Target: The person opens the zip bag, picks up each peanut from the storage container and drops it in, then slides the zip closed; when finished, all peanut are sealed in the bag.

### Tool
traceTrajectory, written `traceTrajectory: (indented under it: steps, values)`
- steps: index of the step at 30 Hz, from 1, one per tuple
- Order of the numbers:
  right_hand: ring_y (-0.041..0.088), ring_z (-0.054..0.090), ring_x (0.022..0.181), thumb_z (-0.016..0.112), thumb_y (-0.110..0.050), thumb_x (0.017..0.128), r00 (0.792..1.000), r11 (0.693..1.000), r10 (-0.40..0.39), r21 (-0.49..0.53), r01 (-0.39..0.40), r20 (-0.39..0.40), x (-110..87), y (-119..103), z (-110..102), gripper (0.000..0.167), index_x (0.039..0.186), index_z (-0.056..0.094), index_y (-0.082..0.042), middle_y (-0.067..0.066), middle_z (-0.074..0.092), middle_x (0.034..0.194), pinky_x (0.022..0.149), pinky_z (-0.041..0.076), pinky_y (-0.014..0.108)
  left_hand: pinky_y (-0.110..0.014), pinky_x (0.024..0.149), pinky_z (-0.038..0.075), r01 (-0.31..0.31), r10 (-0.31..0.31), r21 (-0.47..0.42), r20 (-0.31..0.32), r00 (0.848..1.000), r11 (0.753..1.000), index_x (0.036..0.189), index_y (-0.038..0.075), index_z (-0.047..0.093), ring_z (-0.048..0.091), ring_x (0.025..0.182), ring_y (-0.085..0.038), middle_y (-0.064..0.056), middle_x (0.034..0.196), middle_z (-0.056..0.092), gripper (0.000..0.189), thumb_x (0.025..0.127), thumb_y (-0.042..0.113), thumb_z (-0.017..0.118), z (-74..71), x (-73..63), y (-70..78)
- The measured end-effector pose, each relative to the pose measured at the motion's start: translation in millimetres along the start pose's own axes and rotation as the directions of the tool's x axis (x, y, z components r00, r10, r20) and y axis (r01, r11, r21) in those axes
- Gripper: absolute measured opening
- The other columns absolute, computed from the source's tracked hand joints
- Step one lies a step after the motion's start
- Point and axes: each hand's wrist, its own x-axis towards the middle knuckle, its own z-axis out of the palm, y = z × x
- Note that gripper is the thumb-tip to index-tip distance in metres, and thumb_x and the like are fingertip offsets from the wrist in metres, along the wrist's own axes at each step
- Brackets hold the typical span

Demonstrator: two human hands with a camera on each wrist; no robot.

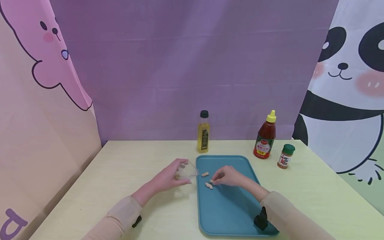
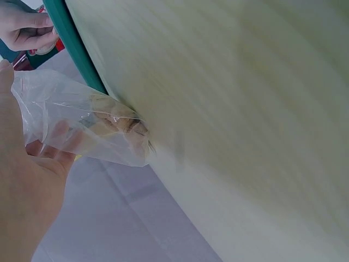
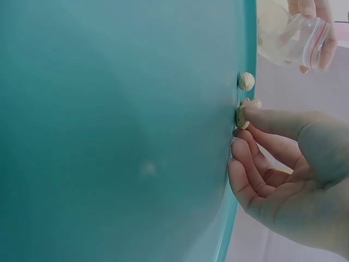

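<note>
My left hand (image 1: pixel 170 174) holds a clear zip bag (image 1: pixel 188 171) just left of the tray, its mouth turned towards the right hand. In the left wrist view, several peanuts (image 2: pixel 121 115) lie at the bag's bottom. Over the left part of the blue tray (image 1: pixel 231 216), my right hand (image 1: pixel 228 176) pinches a peanut (image 3: pixel 241 118) between thumb and fingertips, close to the tray surface. Beside those fingertips two more peanuts lie on the tray, an upper peanut (image 1: pixel 205 174) and a lower peanut (image 1: pixel 209 186).
Behind the tray stands a bottle of yellow oil (image 1: pixel 203 135) with a black cap. A ketchup bottle (image 1: pixel 265 138) and a small green-capped spice jar (image 1: pixel 285 156) stand at the back right of the pale table (image 1: pixel 144 150). A purple cloth (image 1: pixel 180 73) hangs behind.
</note>
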Motion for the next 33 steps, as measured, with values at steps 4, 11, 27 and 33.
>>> traceTrajectory:
  steps: [4,11,27,33]
  values:
    - [0.008,0.058,0.073,0.069,-0.018,0.084,1.0,1.0,0.0,-0.006,0.0,-0.007,-0.4,1,0,0.015,0.091,0.074,-0.006,0.002,0.071,0.085,0.062,0.049,0.025,-0.035,0.094,0.05,-0.002,0.002,0.001,0.0,1.0,1.0,0.142,0.013,0.034,0.05,0.123,-0.021,-0.003,0.138,0.046,0.077,0.081,0.044,0.07,0.5,0.3,-0.6]
    - [0.008,0.057,0.072,0.071,-0.018,0.082,1.0,1.0,0.009,0.007,-0.009,0.006,-2.7,1,-2,0.011,0.087,0.072,-0.008,-0.001,0.069,0.081,0.062,0.048,0.025,-0.035,0.092,0.051,-0.008,0.008,-0.007,0.0,1.0,1.0,0.141,0.011,0.034,0.05,0.121,-0.021,-0.003,0.138,0.047,0.078,0.081,0.044,0.07,1.4,0.4,-1.6]
    - [0.014,0.063,0.067,0.067,-0.022,0.087,0.999,0.995,0.03,0.097,-0.028,-0.013,-5.6,2,-12,0.018,0.094,0.069,-0.006,0.003,0.069,0.08,0.061,0.052,0.026,-0.034,0.092,0.05,-0.007,0.007,0.002,0.004,1.0,1.0,0.141,0.012,0.034,0.05,0.121,-0.02,-0.002,0.138,0.046,0.078,0.08,0.044,0.07,0.2,0.3,-1.1]
    - [0.012,0.059,0.072,0.066,-0.028,0.088,0.998,0.995,0.022,0.102,-0.016,-0.06,-5.5,-2,-13,0.022,0.097,0.07,-0.009,0.003,0.069,0.085,0.064,0.052,0.027,-0.034,0.092,0.051,-0.014,0.014,0.001,0.002,1.0,1.0,0.141,0.012,0.034,0.051,0.121,-0.02,-0.003,0.138,0.047,0.077,0.081,0.044,0.07,0.7,0.5,-1.5]
